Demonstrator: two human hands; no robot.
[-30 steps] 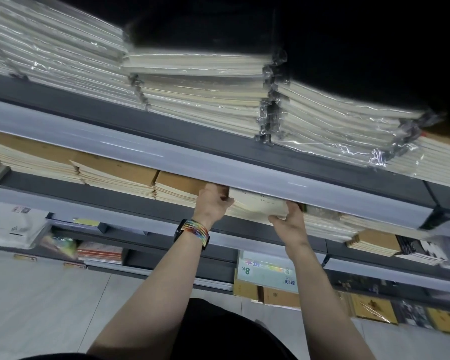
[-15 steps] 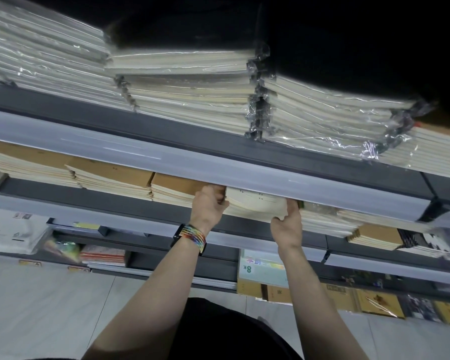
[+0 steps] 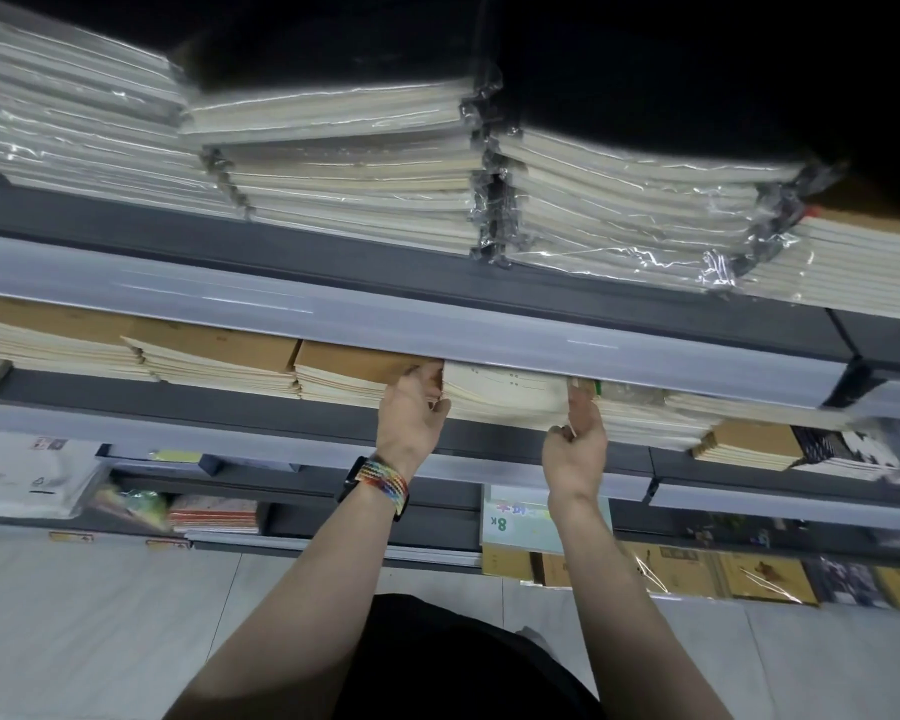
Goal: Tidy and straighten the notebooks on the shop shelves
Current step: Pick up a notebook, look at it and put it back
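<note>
In the head view, the person is reaching both arms up to the middle shelf (image 3: 261, 407) of a dark grey shop rack. The left hand (image 3: 411, 413) is curling its fingers against the left side of a cream-covered stack of notebooks (image 3: 505, 394), with the thumb lying along the stack's front edge. The right hand (image 3: 575, 449) is pressing against the right side of the same stack, its index finger pointing up along the stack's corner and the other fingers folded in; both hands are closed on the stack, which is sitting at the front edge of the middle shelf, partly hidden behind the pale price rail (image 3: 437, 324) of the shelf above. A watch with a rainbow woven band (image 3: 385, 483) is wrapping the left wrist.

Just left of the held stack, touching it, a brown-covered notebook pile (image 3: 349, 374) is lying flat, with two more brown-topped piles (image 3: 214, 356) further left along the same shelf. To the right, paler piles (image 3: 645, 418) are fanning out unevenly towards another brown-covered pile (image 3: 749, 444).

On the top shelf, plastic-wrapped bundles of notebooks (image 3: 344, 163) are lying stacked side by side. Lower shelves are holding a green 8K sign (image 3: 515, 522) and brown packaged items (image 3: 671, 569).
</note>
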